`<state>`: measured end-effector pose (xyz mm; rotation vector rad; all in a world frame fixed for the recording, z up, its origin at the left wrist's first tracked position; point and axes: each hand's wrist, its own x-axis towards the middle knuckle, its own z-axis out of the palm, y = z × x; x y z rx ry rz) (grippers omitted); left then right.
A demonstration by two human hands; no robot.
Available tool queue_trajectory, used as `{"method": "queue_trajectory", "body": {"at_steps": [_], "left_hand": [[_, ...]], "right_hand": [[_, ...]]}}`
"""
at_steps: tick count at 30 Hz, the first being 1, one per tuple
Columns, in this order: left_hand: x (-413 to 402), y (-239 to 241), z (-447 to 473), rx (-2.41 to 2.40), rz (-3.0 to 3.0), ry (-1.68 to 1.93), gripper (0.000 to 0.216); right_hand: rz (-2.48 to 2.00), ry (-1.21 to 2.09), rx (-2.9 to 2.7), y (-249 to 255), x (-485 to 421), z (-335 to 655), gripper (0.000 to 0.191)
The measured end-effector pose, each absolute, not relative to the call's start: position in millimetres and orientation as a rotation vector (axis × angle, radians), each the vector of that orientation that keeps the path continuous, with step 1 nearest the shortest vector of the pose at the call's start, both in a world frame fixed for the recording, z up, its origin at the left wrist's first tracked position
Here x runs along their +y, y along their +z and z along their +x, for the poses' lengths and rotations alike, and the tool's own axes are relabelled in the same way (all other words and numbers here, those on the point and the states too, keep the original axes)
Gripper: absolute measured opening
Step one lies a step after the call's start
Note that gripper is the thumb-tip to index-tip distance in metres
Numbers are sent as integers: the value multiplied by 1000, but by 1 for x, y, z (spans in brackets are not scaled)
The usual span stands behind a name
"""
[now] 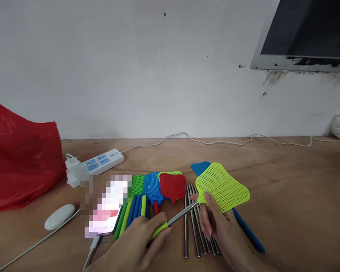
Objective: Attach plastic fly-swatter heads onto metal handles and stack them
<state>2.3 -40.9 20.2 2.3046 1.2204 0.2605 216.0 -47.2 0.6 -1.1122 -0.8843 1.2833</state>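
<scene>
My left hand is closed on the green grip of a fly swatter handle, whose metal rod runs up to the right. My right hand pinches the neck of a yellow-green mesh swatter head, right at the rod's tip. Under my right hand lie several bare metal rods. A blue swatter with a blue handle lies beneath the yellow head. To the left sits a pile of swatter heads in red, blue and green, with several coloured handles.
A phone lies left of the pile with a cable plugged in. A white power strip and its cord run along the back. A red plastic bag fills the left; a white oval object lies before it. A dark screen hangs on the wall.
</scene>
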Motion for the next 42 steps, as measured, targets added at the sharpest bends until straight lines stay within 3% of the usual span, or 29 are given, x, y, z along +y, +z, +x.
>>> {"method": "queue_trajectory", "body": {"at_steps": [4,10,14,20,22,25,34,42], "left_hand": [[-40,18,10,1228,2234,309,40],[-38,24,20,1138,2189,524,40],[-30,28,17,1066,2250,730,30],[-23,18,11,1076,2414,677,25],[-22,15,11,1078,2424,669,24],[-22,13,9,1100,2422,663,25],[-25,6,7,1041,2527,686,25],[-21,8,4,1080,2524,701,25]], "right_hand": [[-1077,1411,-852,10,-40,221,60],[-974,1491,-874,17,-31,222,37],[-992,1409,-816,23,-18,234,40],[-1239,1353,-1140,30,10,270,47],[-1324,1172,-1436,24,18,278,49],[-1488,563,-1725,9,29,289,48],[-1822,158,-1806,-24,53,329,25],[-2077,-81,-1919,-43,49,340,23]]}}
